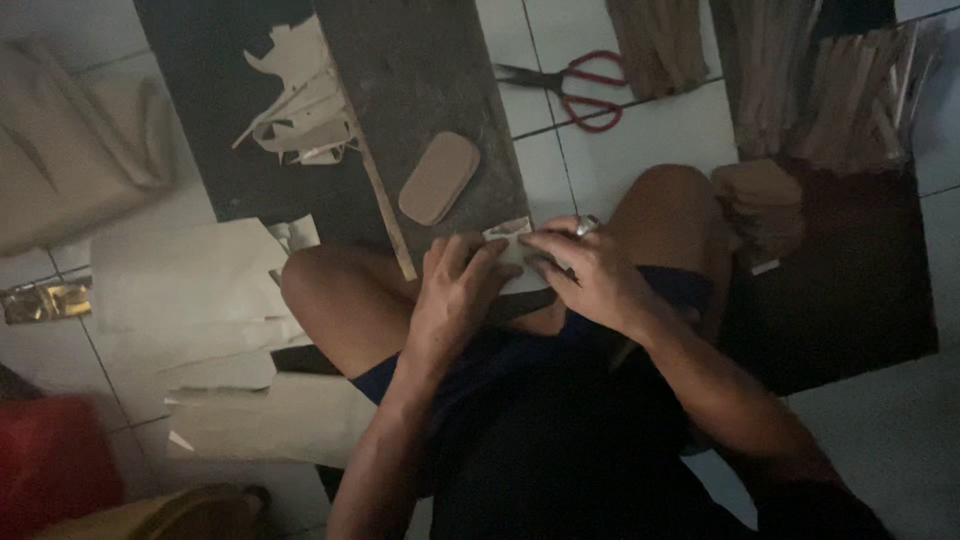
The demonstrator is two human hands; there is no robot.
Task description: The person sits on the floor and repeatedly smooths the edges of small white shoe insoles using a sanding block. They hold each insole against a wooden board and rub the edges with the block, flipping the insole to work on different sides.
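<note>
Over the crossed knees, the left hand (455, 295) and right hand (590, 270) both pinch a small pale paper piece (510, 240) at the near edge of the dark board (430, 70). Keeping fingertips close should steady it (light is dim). Beyond lie an oval template (438, 177) and red-handled scissors (575, 85).

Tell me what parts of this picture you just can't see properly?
Head view only:
- Small pale piece: mostly covered by the left hand and right hand; its shape is unclear.
- Stick bundles: cut off by the top edge, dim.
- Red thing: cut off by the left edge.
- Scissors: blade tips lost in shadow.
</note>
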